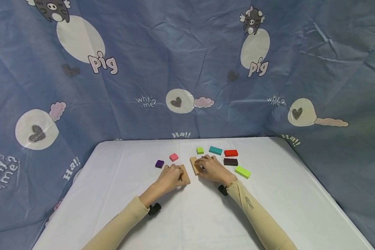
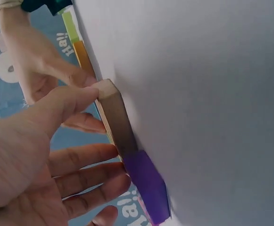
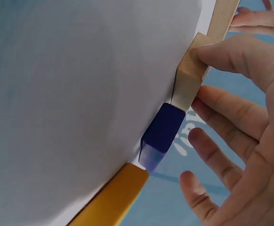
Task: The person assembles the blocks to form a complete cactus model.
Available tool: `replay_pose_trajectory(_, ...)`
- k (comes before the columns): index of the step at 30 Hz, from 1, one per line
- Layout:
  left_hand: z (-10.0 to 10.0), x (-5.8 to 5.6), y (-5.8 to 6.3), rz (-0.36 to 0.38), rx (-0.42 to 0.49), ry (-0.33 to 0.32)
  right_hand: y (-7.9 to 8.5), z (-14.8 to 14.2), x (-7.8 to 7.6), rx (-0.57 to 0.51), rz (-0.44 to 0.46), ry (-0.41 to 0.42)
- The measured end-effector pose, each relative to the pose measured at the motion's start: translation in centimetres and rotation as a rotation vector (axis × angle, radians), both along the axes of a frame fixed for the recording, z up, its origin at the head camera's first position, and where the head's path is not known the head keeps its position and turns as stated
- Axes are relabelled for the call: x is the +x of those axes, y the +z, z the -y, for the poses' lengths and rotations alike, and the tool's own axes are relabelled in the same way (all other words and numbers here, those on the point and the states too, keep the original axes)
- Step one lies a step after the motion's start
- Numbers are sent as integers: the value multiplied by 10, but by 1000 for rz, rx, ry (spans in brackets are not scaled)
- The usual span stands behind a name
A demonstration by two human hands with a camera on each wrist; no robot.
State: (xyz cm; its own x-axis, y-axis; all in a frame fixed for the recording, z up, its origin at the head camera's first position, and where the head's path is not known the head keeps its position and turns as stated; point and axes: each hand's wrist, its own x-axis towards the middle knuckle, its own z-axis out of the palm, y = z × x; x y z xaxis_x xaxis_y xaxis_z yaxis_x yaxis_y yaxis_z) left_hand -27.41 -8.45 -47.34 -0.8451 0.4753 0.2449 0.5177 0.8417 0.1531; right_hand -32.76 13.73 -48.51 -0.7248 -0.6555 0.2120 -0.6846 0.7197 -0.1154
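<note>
In the head view my left hand (image 1: 171, 176) pinches a wooden block (image 1: 185, 175) that lies on the table. The left wrist view shows the thumb on one end of this wooden block (image 2: 117, 117) and the fingertips along its far side. Just to the right, my right hand (image 1: 213, 169) pinches a second, narrower wooden block (image 1: 193, 166), partly hidden by its fingers. In the right wrist view the thumb presses the top of that block (image 3: 189, 70), with a fingertip on its other side. A narrow gap separates the two wooden blocks in the head view.
Behind the left hand lie a purple block (image 1: 159, 164) and a pink block (image 1: 174, 157). Around the right hand are a small green block (image 1: 200, 150), a teal block (image 1: 215, 150), a red block (image 1: 231, 153), a dark brown block (image 1: 230, 161) and a lime block (image 1: 242, 172).
</note>
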Motion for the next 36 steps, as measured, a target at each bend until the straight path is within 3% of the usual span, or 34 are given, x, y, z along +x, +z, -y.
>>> replay_pose_trajectory(9,-10,11,-1,29,-47,-59,-1,-4,-4,-3,38,-21)
replay_pose_trajectory(18,-29,33,2,-9,-159,-159,-1,-5,-5,-2,19,-14)
replay_pose_trajectory(27,-41,51,8,-8,-231,-203,-1,-7,-6,-7,33,-5)
replay_pose_trajectory(36,-47,65,10,-3,-243,-255,0,-7,-5,-29,43,5)
